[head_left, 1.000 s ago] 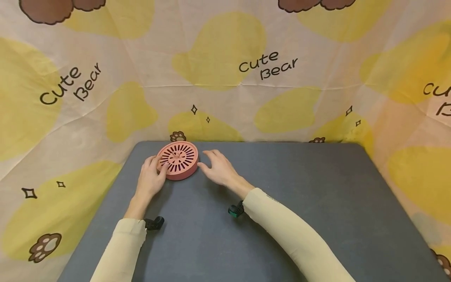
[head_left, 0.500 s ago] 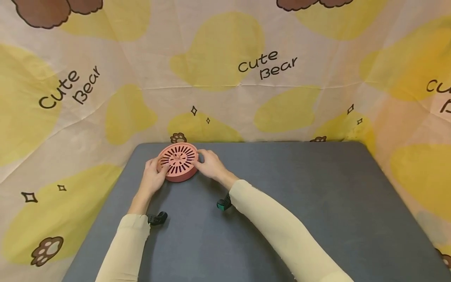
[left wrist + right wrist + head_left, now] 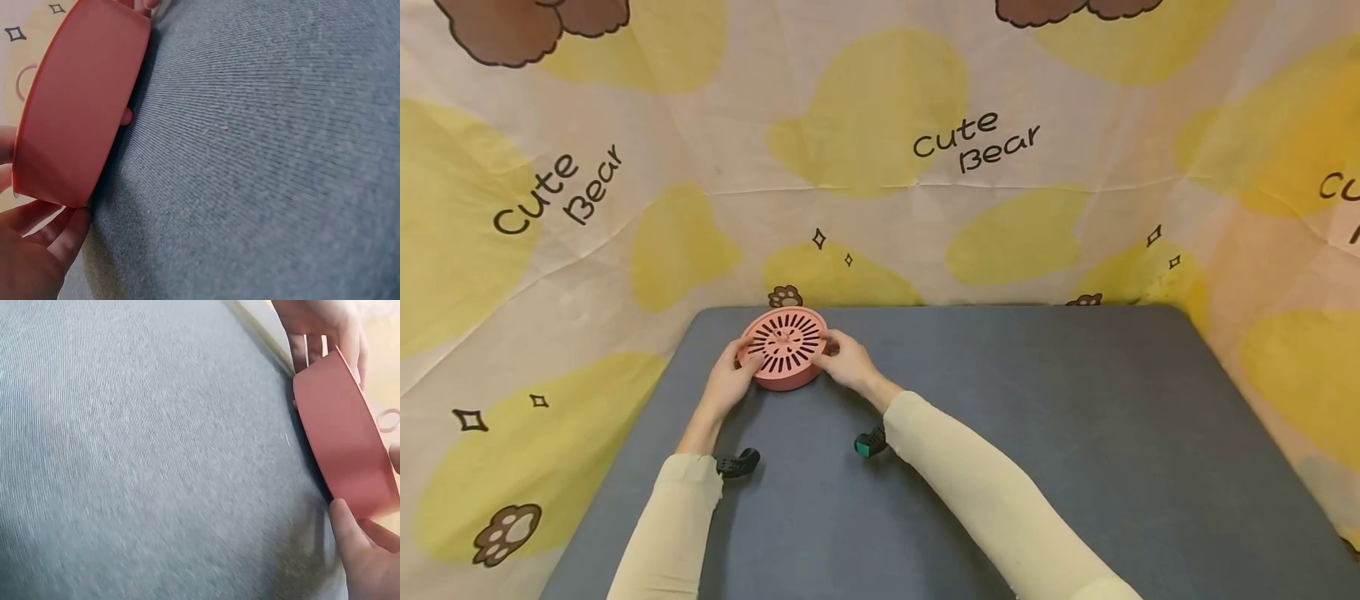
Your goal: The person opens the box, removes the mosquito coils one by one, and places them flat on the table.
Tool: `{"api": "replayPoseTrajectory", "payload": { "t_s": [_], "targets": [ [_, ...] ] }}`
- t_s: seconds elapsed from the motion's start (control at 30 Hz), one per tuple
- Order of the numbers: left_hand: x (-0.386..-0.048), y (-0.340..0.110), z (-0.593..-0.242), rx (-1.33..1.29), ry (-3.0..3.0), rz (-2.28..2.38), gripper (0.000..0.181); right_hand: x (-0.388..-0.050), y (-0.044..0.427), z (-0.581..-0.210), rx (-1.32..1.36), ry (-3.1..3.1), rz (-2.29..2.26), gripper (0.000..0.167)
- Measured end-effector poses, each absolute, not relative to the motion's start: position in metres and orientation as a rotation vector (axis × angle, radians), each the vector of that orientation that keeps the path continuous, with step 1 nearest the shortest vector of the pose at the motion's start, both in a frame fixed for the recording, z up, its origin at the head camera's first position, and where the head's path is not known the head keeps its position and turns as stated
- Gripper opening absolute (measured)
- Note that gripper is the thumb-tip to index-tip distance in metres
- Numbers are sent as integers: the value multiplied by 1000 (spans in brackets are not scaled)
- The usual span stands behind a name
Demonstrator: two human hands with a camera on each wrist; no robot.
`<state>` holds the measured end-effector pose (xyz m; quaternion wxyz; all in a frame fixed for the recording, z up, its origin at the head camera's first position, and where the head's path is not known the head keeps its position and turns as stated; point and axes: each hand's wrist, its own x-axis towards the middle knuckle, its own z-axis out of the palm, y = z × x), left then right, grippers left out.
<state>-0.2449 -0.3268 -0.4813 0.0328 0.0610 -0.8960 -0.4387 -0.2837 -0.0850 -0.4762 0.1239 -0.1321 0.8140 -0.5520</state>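
A round pink mosquito coil holder (image 3: 786, 382) with a slotted lid (image 3: 785, 342) is near the table's back left. My left hand (image 3: 730, 375) grips its left side, thumb on the lid's rim and fingertips low on the wall in the left wrist view. My right hand (image 3: 850, 364) holds the opposite side, also with thumb and fingers at the rim and wall. A small ring (image 3: 389, 420) stands up from the lid in the right wrist view. One short foot (image 3: 127, 117) shows under the holder; I cannot tell whether it touches the table.
The grey cloth-covered table (image 3: 1037, 433) stretches to the right and toward me. Behind it and along both sides hangs a patterned fabric (image 3: 865, 108). Dark wrist cameras (image 3: 739, 462) sit under both wrists.
My right hand has moved left to the mosquito coil holder and taken hold of its right side. The left hand has kept its grip. The holder has hardly moved.
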Motion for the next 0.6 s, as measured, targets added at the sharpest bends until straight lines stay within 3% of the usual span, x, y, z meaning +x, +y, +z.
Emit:
{"api": "replayPoseTrajectory", "payload": {
  "t_s": [0.6],
  "targets": [
    [-239, -321, -472, 123, -2666, -1366, 49, -272, -89, -484, -187, 2236, -1883, 45]
  ]
}}
